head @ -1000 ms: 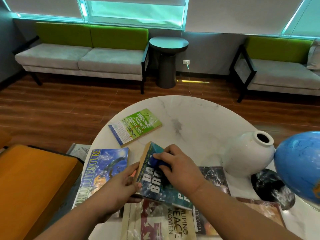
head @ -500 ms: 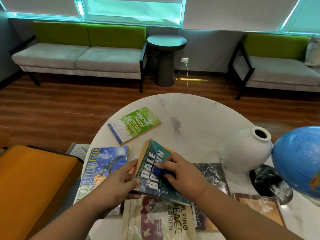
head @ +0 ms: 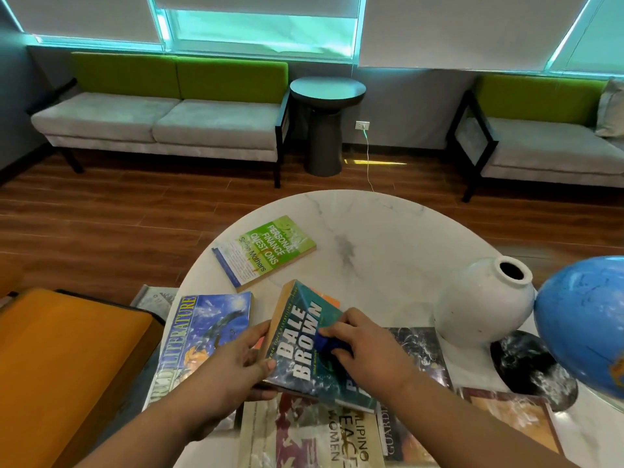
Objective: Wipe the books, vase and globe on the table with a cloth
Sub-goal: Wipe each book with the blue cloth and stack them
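Where the table's [head: 388, 231] left edge curves toward the person, a blue literature book [head: 202, 332] lies flat at the rim, with an orange seat [head: 67, 359] just beside it, off the table. Farther back near the same edge, a green finance book [head: 266, 251] lies flat, well apart from the hands. The left hand [head: 233, 366] grips the Dale Brown paperback [head: 304, 339] by its long left side, thumb curled onto the cover and fingers under it (the fingertips are hidden). It holds the paperback tilted above the books spread along the near edge. The right hand [head: 368, 352] has its fingers bunched, pinching a small blue cloth [head: 329, 344] and pressing it to the cover just right of the white lettering. Under the paperback lie a cream book about Filipino women [head: 314, 437] and a dark marbled book [head: 418, 349], both flat at the near edge. Right of them a white vase [head: 483, 309] sits leaning, its mouth turned up toward the right edge. A blue globe [head: 587, 319] stands at the right edge, just beside the vase's neck; whether they touch I cannot tell. A dark marbled disc [head: 533, 369] lies on the table below the globe.
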A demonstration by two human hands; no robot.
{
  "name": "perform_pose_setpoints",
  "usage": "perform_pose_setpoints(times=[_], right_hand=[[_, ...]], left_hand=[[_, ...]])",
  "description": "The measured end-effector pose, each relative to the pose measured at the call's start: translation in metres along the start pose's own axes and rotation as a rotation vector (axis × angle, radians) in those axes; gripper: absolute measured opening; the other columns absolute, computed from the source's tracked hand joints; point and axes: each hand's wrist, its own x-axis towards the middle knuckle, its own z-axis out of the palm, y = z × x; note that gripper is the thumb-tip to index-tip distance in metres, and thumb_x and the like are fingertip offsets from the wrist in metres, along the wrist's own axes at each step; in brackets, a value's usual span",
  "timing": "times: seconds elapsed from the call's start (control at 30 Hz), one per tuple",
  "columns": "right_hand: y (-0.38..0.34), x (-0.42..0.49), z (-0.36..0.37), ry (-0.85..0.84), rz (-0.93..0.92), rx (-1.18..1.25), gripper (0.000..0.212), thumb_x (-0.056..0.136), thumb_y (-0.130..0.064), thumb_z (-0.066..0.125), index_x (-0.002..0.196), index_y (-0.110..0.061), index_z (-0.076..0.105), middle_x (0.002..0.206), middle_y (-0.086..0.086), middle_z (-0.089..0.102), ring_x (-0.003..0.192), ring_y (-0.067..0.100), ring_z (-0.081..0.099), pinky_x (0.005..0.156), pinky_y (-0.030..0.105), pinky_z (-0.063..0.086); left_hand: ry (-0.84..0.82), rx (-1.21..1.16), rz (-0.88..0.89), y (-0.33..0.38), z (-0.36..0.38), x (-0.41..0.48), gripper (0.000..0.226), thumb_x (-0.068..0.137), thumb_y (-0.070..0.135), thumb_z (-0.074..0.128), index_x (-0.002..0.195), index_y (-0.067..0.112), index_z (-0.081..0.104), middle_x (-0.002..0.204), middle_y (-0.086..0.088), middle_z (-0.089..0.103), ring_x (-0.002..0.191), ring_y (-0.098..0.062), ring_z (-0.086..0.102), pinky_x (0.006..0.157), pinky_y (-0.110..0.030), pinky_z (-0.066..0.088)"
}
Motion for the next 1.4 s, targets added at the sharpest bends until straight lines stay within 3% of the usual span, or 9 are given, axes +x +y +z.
perform_pose_setpoints(times=[0.13,0.33,0.5,0.67,0.83,1.0,1.13,1.23,1.4], right_hand=[[-0.034,0.006,0.003,0.06,-0.195,0.041,0.037,0.09,-0.02,0.06,0.126,-0.028,0.056,0.122,-0.007,0.045,0.104,0.017,0.053,0.09,0.03,0.045],[-0.018,0.004,-0.006,-0.011,-0.15,-0.03,0.035,0.091,-0.018,0.057,0.124,-0.026,0.057,0.123,-0.006,0.044,0.107,0.02,0.054,0.094,0.033,0.045],[-0.042,0.012,-0.001,0.061,-0.294,-0.01,0.037,0.088,-0.018,0.061,0.123,-0.028,0.058,0.12,-0.004,0.046,0.101,0.019,0.055,0.084,0.033,0.048],[-0.023,0.009,-0.003,0.012,-0.225,-0.049,0.037,0.09,-0.019,0.059,0.126,-0.027,0.059,0.123,-0.003,0.047,0.102,0.022,0.056,0.089,0.036,0.048],[-0.044,0.014,0.001,0.066,-0.347,-0.01,0.039,0.087,-0.018,0.061,0.124,-0.029,0.059,0.12,-0.003,0.048,0.098,0.021,0.056,0.08,0.035,0.05],[-0.018,0.01,-0.003,-0.02,-0.219,-0.077,0.038,0.092,-0.02,0.057,0.128,-0.03,0.057,0.125,-0.005,0.046,0.106,0.021,0.055,0.093,0.034,0.046],[-0.033,0.014,0.0,0.062,-0.281,-0.01,0.038,0.09,-0.018,0.059,0.126,-0.028,0.059,0.123,-0.004,0.047,0.103,0.021,0.056,0.088,0.032,0.047],[-0.026,0.011,0.004,0.03,-0.265,0.008,0.038,0.089,-0.018,0.06,0.125,-0.031,0.059,0.124,-0.007,0.047,0.103,0.018,0.056,0.089,0.03,0.047],[0.034,-0.001,0.007,-0.052,0.166,-0.067,0.033,0.093,-0.022,0.053,0.125,-0.033,0.057,0.117,-0.006,0.046,0.106,0.018,0.055,0.094,0.031,0.046]], left_hand=[[0.007,0.019,0.028,0.0,0.004,-0.001,0.045,0.095,0.006,0.054,0.116,0.045,0.048,0.108,-0.004,0.07,0.097,-0.022,0.07,0.084,-0.04,0.057],[0.003,-0.008,0.015,0.0,0.002,-0.002,0.043,0.094,0.005,0.055,0.111,0.044,0.05,0.103,-0.001,0.072,0.098,-0.023,0.07,0.087,-0.045,0.056],[0.003,-0.009,0.02,0.002,0.002,-0.002,0.044,0.095,0.003,0.054,0.113,0.044,0.051,0.102,-0.01,0.071,0.094,-0.026,0.071,0.086,-0.044,0.057],[0.02,-0.04,0.002,0.001,0.0,-0.002,0.045,0.094,0.001,0.055,0.107,0.044,0.05,0.104,-0.007,0.071,0.094,-0.026,0.07,0.085,-0.045,0.057],[-0.007,-0.03,0.015,0.002,0.0,-0.001,0.046,0.094,0.002,0.055,0.118,0.04,0.051,0.106,-0.011,0.07,0.094,-0.026,0.071,0.086,-0.044,0.057],[-0.005,-0.047,0.007,-0.001,-0.002,0.001,0.043,0.094,0.003,0.056,0.108,0.043,0.051,0.1,-0.002,0.074,0.095,-0.026,0.071,0.088,-0.046,0.055],[-0.027,-0.019,0.022,0.001,-0.002,0.003,0.042,0.095,0.004,0.054,0.113,0.042,0.052,0.1,-0.005,0.073,0.094,-0.024,0.071,0.085,-0.04,0.057],[-0.012,-0.021,0.023,0.0,-0.003,0.003,0.043,0.095,0.003,0.054,0.111,0.042,0.051,0.102,-0.008,0.073,0.094,-0.025,0.071,0.083,-0.041,0.057],[0.013,-0.062,0.011,-0.007,-0.005,0.003,0.045,0.094,0.001,0.055,0.11,0.042,0.049,0.107,-0.006,0.072,0.096,-0.025,0.07,0.08,-0.04,0.058]])
